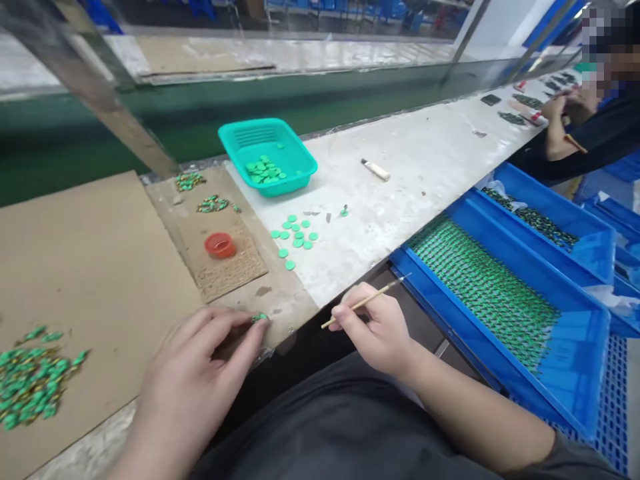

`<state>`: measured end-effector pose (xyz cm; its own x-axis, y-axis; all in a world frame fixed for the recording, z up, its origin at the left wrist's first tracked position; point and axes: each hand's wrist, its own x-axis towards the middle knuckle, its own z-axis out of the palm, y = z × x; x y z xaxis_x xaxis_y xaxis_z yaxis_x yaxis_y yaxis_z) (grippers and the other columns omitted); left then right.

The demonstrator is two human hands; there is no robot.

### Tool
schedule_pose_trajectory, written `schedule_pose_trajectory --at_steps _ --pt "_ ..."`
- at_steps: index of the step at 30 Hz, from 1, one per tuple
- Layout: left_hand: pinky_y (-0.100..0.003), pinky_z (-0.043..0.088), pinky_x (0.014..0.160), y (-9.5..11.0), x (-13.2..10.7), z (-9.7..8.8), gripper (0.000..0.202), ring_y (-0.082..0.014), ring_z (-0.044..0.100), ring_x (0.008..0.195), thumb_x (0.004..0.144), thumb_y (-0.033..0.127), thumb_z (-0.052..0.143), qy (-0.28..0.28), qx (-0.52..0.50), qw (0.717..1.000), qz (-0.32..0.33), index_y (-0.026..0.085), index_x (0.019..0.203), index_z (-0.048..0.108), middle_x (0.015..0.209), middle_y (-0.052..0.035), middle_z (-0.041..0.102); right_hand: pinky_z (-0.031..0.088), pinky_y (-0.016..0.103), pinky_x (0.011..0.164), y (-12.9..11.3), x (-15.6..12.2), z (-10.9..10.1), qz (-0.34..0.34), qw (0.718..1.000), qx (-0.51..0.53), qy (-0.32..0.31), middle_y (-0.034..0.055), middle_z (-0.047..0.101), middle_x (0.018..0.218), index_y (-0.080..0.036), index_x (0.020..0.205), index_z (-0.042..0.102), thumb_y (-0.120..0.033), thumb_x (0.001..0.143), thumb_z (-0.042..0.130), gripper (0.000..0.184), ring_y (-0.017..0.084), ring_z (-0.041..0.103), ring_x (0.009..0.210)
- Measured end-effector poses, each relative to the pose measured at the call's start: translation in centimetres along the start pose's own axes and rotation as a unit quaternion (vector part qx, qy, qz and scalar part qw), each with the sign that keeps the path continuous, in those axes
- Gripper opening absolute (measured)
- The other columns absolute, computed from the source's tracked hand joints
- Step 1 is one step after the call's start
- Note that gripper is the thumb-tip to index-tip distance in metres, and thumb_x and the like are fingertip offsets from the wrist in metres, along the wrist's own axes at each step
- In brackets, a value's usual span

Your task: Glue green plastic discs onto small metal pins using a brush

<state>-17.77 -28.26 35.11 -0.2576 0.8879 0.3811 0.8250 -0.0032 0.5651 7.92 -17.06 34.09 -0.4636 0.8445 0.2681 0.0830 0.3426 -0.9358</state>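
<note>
Left hand (pixel 200 373): fingertips closed on a small green part (pixel 259 318), held at the near edge of the cardboard sheet (pixel 100 267). Right hand (pixel 380 333): fingers clamped on a thin brush (pixel 367 301), tip pointing toward the blue tray (pixel 575 373) of rowed green parts. Loose green discs (pixel 295 235) lie on the bench just before the teal basket (pixel 306 161).

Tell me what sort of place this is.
Probably a factory assembly line: a green conveyor belt beside a long bench, blue trays packed with small green parts, and a co-worker further along.
</note>
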Motion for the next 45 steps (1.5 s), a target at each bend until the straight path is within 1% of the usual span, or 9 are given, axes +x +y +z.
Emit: schedule_pose_trajectory --at_steps 5,10,14,24,28,32,39,42,45 --pt "-0.035 0.053 0.069 3.5 7.6 3.1 0.039 -0.0186 0.067 0.070 0.098 0.066 0.069 -0.087 -0.026 0.995 -0.034 0.031 0.095 0.085 0.087 -0.0005 0.080 0.066 0.026 0.066 0.3 -0.2 -2.9 0.002 0.999 0.003 0.044 0.0012 0.081 0.078 -0.024 0.091 0.068 -0.040 0.111 0.074 0.026 0.018 0.085 0.069" --pt "-0.042 0.064 0.098 6.2 18.1 9.1 0.034 -0.0209 0.076 0.099 0.106 0.054 0.076 -0.164 0.047 0.984 -0.047 0.021 0.112 0.080 0.109 -0.0041 0.082 0.064 0.024 0.065 0.7 -0.2 -4.7 -0.002 0.998 0.024 0.057 -0.0001 0.077 0.076 -0.024 0.089 0.066 -0.040 0.112 0.071 0.028 0.016 0.083 0.068" --pt "-0.047 0.067 0.104 6.6 21.7 11.4 0.036 -0.0229 0.076 0.113 0.108 0.053 0.077 -0.212 0.112 0.969 -0.065 0.019 0.121 0.076 0.124 -0.0074 0.079 0.065 0.025 0.069 1.0 -0.4 -6.1 -0.007 0.997 0.034 0.064 0.0006 0.078 0.076 -0.024 0.088 0.069 -0.037 0.110 0.074 0.026 0.016 0.082 0.070" --pt "-0.047 0.067 0.102 7.3 21.8 12.6 0.038 -0.0228 0.076 0.112 0.107 0.052 0.078 -0.210 0.116 0.967 -0.087 0.018 0.125 0.075 0.125 -0.0077 0.078 0.065 0.027 0.072 2.1 -0.5 -7.3 0.031 0.997 0.044 0.054 0.0010 0.076 0.079 -0.024 0.088 0.067 -0.037 0.110 0.072 0.026 0.017 0.081 0.073" --pt "-0.040 0.065 0.091 6.2 21.4 7.9 0.044 -0.0215 0.076 0.098 0.107 0.053 0.069 -0.163 0.106 0.975 -0.106 0.022 0.137 0.074 0.121 -0.0070 0.081 0.067 0.029 0.079 1.9 -0.6 -7.3 0.058 0.997 0.053 0.021 0.0045 0.082 0.089 -0.024 0.095 0.070 -0.040 0.111 0.069 0.022 0.019 0.083 0.082" --pt "-0.037 0.058 0.072 4.5 18.0 2.3 0.035 -0.0247 0.073 0.077 0.086 0.058 0.071 -0.221 0.114 0.962 -0.115 0.028 0.097 0.085 0.091 -0.0035 0.083 0.058 0.024 0.062 1.4 -0.8 -7.0 0.100 0.992 0.071 -0.017 -0.0005 0.077 0.074 -0.024 0.092 0.065 -0.039 0.113 0.067 0.025 0.014 0.075 0.063" --pt "-0.046 0.059 0.098 3.6 11.6 3.1 0.040 -0.0342 0.075 0.115 0.090 0.053 0.052 -0.216 0.129 0.964 -0.082 0.028 0.101 0.082 0.124 -0.0122 0.081 0.047 0.024 0.058 -0.6 -0.8 -5.8 0.119 0.988 0.071 -0.068 -0.0088 0.059 0.060 -0.022 0.134 0.078 -0.041 0.115 0.062 0.031 0.011 0.057 0.053" --pt "-0.043 0.058 0.091 3.5 10.8 2.2 0.037 -0.0314 0.074 0.106 0.092 0.056 0.052 -0.221 0.117 0.965 -0.078 0.028 0.094 0.075 0.115 -0.0109 0.079 0.048 0.023 0.060 -1.4 -1.1 -5.4 0.115 0.988 0.075 -0.065 -0.0110 0.063 0.061 -0.027 0.167 0.058 -0.032 0.115 0.062 0.053 0.011 0.057 0.052" --pt "-0.038 0.058 0.077 2.7 9.2 -0.8 0.043 -0.0259 0.073 0.085 0.095 0.064 0.050 -0.243 0.087 0.961 -0.099 0.028 0.088 0.071 0.096 -0.0065 0.078 0.048 0.021 0.053 -2.1 -1.5 -4.9 0.122 0.985 0.097 -0.072 -0.0058 0.076 0.072 -0.027 0.147 0.074 -0.030 0.115 0.061 0.035 0.008 0.058 0.048"
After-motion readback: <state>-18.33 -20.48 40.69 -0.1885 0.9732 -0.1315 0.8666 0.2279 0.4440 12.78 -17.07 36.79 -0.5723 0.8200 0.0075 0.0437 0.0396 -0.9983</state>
